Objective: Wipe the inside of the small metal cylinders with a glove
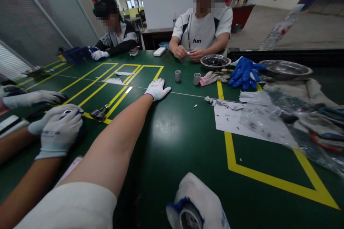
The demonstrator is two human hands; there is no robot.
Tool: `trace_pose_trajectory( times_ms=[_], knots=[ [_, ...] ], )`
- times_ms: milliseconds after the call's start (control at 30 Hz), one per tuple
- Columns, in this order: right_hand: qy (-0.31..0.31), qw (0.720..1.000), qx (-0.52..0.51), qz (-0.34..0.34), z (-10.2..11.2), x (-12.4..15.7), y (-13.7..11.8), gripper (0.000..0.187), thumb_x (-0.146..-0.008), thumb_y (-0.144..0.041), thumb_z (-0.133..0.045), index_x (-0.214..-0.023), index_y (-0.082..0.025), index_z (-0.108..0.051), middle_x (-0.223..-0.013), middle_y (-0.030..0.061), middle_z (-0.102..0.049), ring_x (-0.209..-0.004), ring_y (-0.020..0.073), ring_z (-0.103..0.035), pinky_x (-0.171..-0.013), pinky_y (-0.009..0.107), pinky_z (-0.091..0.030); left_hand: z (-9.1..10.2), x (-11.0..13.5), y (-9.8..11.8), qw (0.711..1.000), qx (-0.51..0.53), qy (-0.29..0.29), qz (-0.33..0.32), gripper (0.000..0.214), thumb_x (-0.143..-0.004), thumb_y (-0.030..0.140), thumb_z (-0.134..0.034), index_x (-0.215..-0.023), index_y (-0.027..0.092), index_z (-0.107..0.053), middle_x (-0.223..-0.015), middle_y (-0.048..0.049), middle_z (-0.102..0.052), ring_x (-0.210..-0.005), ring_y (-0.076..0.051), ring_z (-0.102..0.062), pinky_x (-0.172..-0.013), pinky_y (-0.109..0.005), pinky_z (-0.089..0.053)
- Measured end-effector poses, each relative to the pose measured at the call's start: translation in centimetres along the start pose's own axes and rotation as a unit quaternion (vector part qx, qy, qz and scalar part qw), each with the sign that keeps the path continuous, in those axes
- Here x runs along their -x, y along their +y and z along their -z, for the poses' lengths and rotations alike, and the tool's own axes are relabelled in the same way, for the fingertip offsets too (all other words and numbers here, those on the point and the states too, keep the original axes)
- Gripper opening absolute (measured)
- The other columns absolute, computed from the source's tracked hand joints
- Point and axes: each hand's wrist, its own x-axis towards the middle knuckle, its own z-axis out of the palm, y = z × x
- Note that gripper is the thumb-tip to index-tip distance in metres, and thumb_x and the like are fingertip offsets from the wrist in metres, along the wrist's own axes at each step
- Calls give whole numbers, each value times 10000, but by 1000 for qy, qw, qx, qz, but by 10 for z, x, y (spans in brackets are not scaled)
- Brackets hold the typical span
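While right hand (200, 195) grips one metal part (189, 219) — two cylinders (177, 75), two bowls (224, 65).

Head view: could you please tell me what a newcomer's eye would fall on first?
The left hand, white-gloved, lies flat far out on the green table, near two small metal cylinders. The right hand, at the bottom edge, grips a round metal part. Bright blue gloves lie beside a steel bowl, far right.

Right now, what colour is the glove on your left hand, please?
White; the left hand shows best in the head view.
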Motion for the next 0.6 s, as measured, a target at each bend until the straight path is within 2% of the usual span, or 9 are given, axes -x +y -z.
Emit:
trace_pose_trajectory(
  times_ms=[67,100,167,233,333,433,600],
  knots=[
    [1,1000,-2,-2,0,-3,4,287,-1051,-393,-665,-1289,-233,-682,-1335,99,-687,-1094,230,-707,-925,424,-630,1,25,3,1000,3,3,0,744,-1071,622,-437,-1640,144,-407,-1731,-181,-369,-1606,-327,-337,-1314,-534,-238],
    [2,1000,-2,-2,0,-4,5,258,-1038,-389,-684,-1222,-208,-696,-1222,83,-721,-990,207,-723,-850,386,-640,2,37,5,1000,4,4,1,716,-1069,615,-467,-1624,163,-435,-1721,-176,-387,-1594,-335,-355,-1303,-572,-249],
    [8,1000,0,-7,0,-8,5,137,-988,-363,-739,-983,-231,-703,-935,38,-736,-751,176,-709,-658,298,-615,4,62,9,1000,8,6,1,678,-1066,602,-504,-1600,186,-472,-1708,-169,-409,-1579,-346,-378,-1288,-614,-267],
    [31,999,3,-17,2,-13,0,186,-956,-326,-745,-829,-242,-639,-771,13,-687,-623,172,-673,-556,285,-569,6,88,13,1000,12,7,2,676,-1066,593,-512,-1602,182,-469,-1705,-173,-411,-1576,-349,-384,-1285,-620,-276],
    [90,995,-4,-32,5,-20,-8,257,-919,-338,-720,-732,-245,-569,-682,3,-640,-576,182,-646,-535,296,-528,9,128,22,1000,20,5,0,707,-1067,578,-487,-1618,136,-450,-1709,-192,-405,-1590,-327,-375,-1308,-531,-282],
    [109,993,-29,-47,7,-25,-12,302,-909,-407,-695,-698,-243,-553,-640,-1,-605,-566,178,-613,-521,282,-496,11,168,29,1000,31,1,-3,723,-1060,554,-456,-1625,103,-448,-1718,-189,-392,-1608,-304,-349,-1325,-420,-267],
    [122,987,-52,-87,8,-27,-11,381,-842,-548,-718,-674,-245,-557,-591,-17,-559,-537,180,-557,-508,294,-461,16,222,39,998,59,-17,-10,731,-1056,556,-413,-1633,108,-437,-1740,-173,-352,-1625,-309,-310,-1333,-426,-235]
  ],
)
